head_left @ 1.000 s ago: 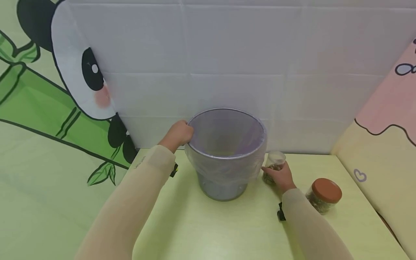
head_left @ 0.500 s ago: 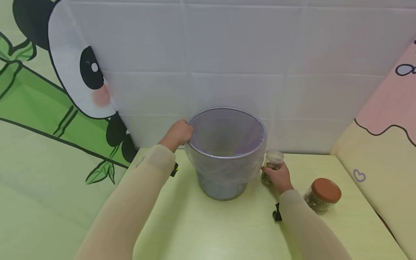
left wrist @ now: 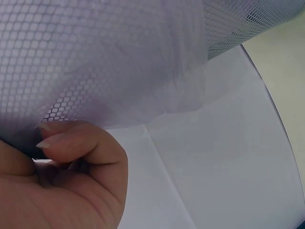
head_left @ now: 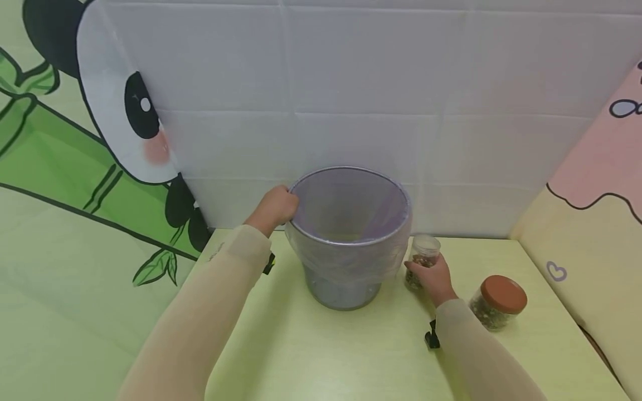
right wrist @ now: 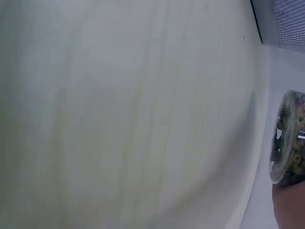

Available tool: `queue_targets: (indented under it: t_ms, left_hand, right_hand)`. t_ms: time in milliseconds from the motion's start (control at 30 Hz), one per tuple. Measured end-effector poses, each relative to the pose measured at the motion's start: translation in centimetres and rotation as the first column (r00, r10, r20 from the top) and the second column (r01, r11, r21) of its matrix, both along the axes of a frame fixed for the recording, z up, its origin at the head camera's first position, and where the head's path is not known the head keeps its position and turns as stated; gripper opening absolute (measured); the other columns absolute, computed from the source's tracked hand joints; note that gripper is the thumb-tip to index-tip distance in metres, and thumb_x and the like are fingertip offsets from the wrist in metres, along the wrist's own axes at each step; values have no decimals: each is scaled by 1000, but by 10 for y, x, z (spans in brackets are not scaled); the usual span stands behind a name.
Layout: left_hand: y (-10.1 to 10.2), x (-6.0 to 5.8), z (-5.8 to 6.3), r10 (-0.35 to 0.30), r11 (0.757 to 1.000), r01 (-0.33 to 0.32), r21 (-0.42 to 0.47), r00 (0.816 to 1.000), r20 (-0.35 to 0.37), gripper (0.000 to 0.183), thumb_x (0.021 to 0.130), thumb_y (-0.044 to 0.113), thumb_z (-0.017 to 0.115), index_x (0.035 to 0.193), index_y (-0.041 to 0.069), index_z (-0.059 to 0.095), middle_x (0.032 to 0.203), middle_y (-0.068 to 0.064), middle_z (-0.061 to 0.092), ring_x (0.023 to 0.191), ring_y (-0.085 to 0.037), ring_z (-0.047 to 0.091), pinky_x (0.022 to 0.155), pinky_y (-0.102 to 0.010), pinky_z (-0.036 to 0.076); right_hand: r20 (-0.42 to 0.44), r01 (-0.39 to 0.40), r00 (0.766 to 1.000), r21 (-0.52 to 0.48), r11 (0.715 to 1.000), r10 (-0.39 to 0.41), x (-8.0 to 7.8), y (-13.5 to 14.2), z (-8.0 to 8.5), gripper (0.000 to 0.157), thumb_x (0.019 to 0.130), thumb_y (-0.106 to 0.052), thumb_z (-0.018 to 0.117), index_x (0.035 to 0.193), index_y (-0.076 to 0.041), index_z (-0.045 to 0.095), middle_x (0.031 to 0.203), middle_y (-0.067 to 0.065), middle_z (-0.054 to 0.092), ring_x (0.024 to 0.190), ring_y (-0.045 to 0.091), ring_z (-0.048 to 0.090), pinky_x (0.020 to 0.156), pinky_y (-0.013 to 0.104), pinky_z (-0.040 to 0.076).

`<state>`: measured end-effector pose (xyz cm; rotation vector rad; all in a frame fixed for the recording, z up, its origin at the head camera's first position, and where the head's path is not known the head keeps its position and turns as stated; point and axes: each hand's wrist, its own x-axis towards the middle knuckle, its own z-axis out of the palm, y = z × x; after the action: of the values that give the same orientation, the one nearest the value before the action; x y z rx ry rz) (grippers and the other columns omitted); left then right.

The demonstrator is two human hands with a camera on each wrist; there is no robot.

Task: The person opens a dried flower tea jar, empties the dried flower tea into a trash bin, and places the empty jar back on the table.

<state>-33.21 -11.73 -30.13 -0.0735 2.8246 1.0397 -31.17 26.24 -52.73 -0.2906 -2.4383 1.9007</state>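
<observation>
A grey mesh wastebasket (head_left: 343, 289) stands upright at the middle back of the table. A thin translucent plastic bag (head_left: 351, 259) lines it and folds down over the outside of its rim. My left hand (head_left: 275, 208) grips the left side of that rim; in the left wrist view its curled fingers (left wrist: 78, 140) pinch the rim and bag. To the right of the wastebasket, my right hand (head_left: 435, 277) holds a small clear jar (head_left: 426, 245) with brownish dried bits in it. The jar's base (right wrist: 281, 143) shows at the right wrist view's edge, where most of that hand is out of frame.
A second, wider clear jar (head_left: 486, 312) with an orange-brown lid stands right of my right forearm. Behind the pale yellow table (head_left: 321, 356) hangs a white wall cloth (head_left: 371, 72), with printed cartoon cloths on both sides.
My right hand and the small jar shift slightly left, then back right. My left hand keeps its grip on the rim, and the wastebasket stays in place.
</observation>
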Motion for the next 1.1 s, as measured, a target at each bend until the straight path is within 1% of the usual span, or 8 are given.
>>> queue_targets:
  t_ms: [100, 300, 467, 600, 700, 833, 933, 1100]
  left_hand:
    - [-5, 7, 1, -23, 1000, 23, 7, 1000, -2, 51, 102, 20, 32, 144, -6, 45, 109, -15, 56, 85, -26, 53, 73, -37, 45]
    - [-9, 11, 1, -37, 999, 38, 8, 999, -10, 52, 101, 20, 32, 145, -6, 45, 109, -16, 57, 85, -26, 53, 73, -37, 45]
    - [-12, 17, 3, -50, 999, 49, 21, 999, 10, 53, 103, 20, 31, 147, -6, 43, 110, -15, 56, 84, -25, 52, 72, -36, 45]
    - [-15, 21, 4, -62, 998, 62, 16, 998, -1, 53, 102, 20, 31, 146, -6, 44, 110, -16, 56, 85, -26, 52, 73, -37, 44]
    - [-13, 19, 3, -56, 998, 56, 15, 998, -2, 53, 102, 20, 31, 146, -6, 44, 111, -16, 56, 87, -27, 53, 74, -37, 45]
    - [-12, 18, 2, -45, 999, 45, 9, 999, -6, 54, 101, 20, 32, 146, -6, 44, 115, -17, 57, 95, -29, 55, 81, -40, 46]
    - [-12, 16, 1, -38, 999, 38, -2, 999, -10, 55, 101, 20, 32, 147, -7, 44, 119, -17, 58, 100, -31, 56, 85, -41, 47]
    - [-10, 15, 0, -32, 999, 32, -12, 999, -5, 54, 101, 20, 32, 146, -6, 44, 117, -18, 58, 98, -31, 56, 83, -41, 47]
  right_hand:
    - [-2, 14, 1000, 5, 1000, -14, 19, -3, 3, 91, 89, -33, 81, 157, -2, 29, 153, 23, 41, 142, 42, 38, 116, 58, 30]
    - [25, 9, 1000, 31, 999, -10, 34, -5, 6, 99, 87, -35, 83, 159, -1, 25, 157, 25, 36, 145, 44, 33, 117, 60, 27]
    - [31, 13, 999, 63, 998, -15, 46, -9, 11, 99, 86, -34, 84, 158, 0, 26, 154, 26, 39, 143, 45, 35, 117, 60, 27]
    - [28, 12, 1000, 90, 996, -15, 58, -13, 16, 99, 87, -34, 84, 158, 0, 25, 153, 26, 40, 142, 45, 36, 116, 61, 29]
    - [29, 3, 1000, 94, 996, -6, 60, -14, 18, 99, 86, -35, 84, 158, 0, 26, 153, 26, 40, 142, 45, 37, 115, 61, 29]
    - [16, 4, 1000, 75, 997, -5, 61, -18, 20, 98, 84, -37, 87, 155, 0, 32, 150, 25, 44, 140, 44, 40, 115, 59, 30]
    - [12, -3, 1000, 69, 998, 2, 61, -20, 21, 99, 83, -39, 88, 154, 0, 32, 149, 24, 45, 139, 43, 41, 115, 59, 31]
    - [17, -15, 1000, 64, 998, 13, 63, -21, 24, 98, 84, -39, 86, 155, -1, 30, 151, 24, 43, 142, 43, 38, 115, 60, 30]
